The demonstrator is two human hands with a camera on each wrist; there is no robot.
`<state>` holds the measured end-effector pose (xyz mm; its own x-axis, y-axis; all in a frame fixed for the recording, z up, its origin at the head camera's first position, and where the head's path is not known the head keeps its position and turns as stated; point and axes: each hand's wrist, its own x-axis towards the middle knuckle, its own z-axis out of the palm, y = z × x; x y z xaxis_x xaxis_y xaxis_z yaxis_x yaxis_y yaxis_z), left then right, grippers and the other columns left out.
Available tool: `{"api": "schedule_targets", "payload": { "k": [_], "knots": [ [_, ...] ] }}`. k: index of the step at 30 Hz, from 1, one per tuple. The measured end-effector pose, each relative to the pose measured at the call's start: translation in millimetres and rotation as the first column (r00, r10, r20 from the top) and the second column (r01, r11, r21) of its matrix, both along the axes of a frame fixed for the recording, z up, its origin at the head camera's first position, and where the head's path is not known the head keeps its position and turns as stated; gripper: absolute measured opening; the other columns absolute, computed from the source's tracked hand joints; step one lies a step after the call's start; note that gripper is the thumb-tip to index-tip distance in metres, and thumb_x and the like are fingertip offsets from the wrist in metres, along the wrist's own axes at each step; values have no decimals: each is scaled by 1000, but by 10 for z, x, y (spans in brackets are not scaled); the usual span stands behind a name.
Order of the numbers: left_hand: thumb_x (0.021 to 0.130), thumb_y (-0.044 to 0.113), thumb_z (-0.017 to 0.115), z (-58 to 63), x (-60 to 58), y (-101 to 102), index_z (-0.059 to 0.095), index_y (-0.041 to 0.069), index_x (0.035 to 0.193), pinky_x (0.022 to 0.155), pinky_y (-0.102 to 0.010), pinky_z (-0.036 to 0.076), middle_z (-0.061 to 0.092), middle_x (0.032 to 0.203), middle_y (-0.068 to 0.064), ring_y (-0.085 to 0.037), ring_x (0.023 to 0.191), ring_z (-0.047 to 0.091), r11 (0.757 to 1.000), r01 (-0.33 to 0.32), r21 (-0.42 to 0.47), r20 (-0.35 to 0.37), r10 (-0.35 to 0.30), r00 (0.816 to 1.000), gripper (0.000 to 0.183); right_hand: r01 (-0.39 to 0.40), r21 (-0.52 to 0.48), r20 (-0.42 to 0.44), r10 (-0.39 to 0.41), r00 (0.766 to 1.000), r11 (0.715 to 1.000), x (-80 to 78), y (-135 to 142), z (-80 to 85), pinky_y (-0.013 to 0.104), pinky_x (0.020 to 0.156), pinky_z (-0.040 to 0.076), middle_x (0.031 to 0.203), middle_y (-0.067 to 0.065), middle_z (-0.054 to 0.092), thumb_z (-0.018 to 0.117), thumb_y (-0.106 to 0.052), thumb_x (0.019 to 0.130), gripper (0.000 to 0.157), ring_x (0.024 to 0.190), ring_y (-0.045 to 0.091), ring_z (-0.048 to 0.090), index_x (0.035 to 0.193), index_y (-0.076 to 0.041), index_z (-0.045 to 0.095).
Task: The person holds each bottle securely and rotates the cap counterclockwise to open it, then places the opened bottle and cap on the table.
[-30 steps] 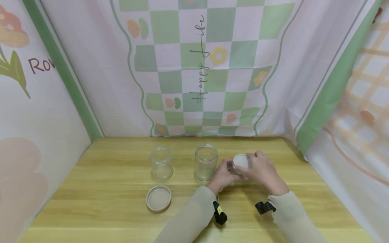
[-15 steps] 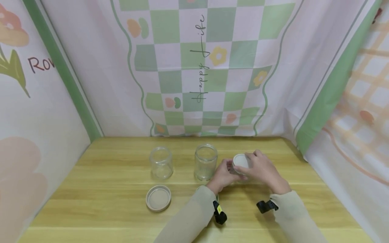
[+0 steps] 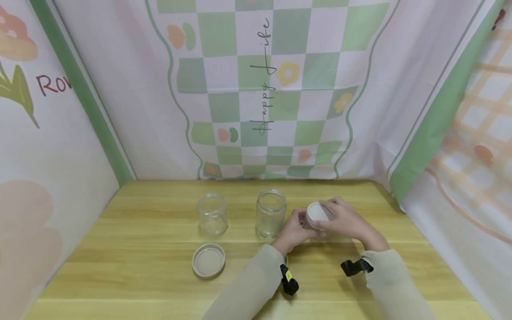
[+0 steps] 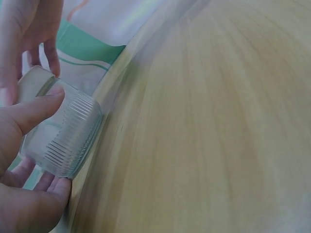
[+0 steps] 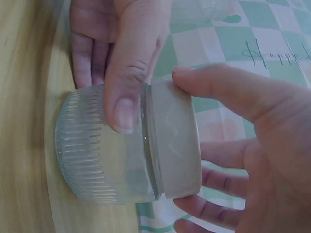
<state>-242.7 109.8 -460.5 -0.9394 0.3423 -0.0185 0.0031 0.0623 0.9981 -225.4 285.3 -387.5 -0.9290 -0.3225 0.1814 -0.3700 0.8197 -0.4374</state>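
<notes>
My left hand (image 3: 294, 232) grips a small ribbed glass jar (image 5: 97, 145), thumb on one side and fingers on the other. A pale grey-beige screw lid (image 5: 176, 141) sits on the jar's mouth, and my right hand (image 3: 349, 222) holds it by the rim with thumb and fingers spread around it. In the left wrist view the jar (image 4: 73, 131) leans over, its base close to the tabletop. Just left of my left hand stands a taller lidless glass jar (image 3: 271, 218).
Another lidless glass jar (image 3: 212, 215) stands farther left on the wooden table (image 3: 132, 249). In front of it lies a beige lid (image 3: 209, 261), hollow side up. A green-rimmed round thing (image 3: 286, 261) is mostly hidden under my left sleeve. Patterned cloth (image 3: 256, 89) hangs behind.
My right wrist and forearm have swung a little to the right, while the fingers have shifted around the lid. My left hand and the jar have stayed in place.
</notes>
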Motion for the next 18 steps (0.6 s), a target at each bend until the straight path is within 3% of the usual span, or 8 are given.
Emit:
{"api": "schedule_targets", "payload": {
  "k": [7, 18],
  "knots": [
    [76, 13, 90, -5, -6, -1, 51, 14, 133, 103, -39, 47, 57, 125, 3, -19, 117, 56, 1000, 7, 19, -12, -7, 1000, 69, -88, -40, 56, 90, 994, 995, -29, 62, 24, 49, 81, 54, 136, 31, 48, 77, -26, 87, 71, 111, 42, 53, 142, 9, 49],
    [76, 14, 90, -16, -5, 6, 50, 14, 134, 105, -40, 46, 56, 126, 4, -19, 118, 55, 1000, 11, 10, -5, -11, 1000, 70, -158, -62, 69, 162, 984, 985, -13, 91, -17, 64, 95, 44, 146, 31, 40, 67, -20, 91, 66, 128, 52, 39, 146, 9, 43]
  ]
}}
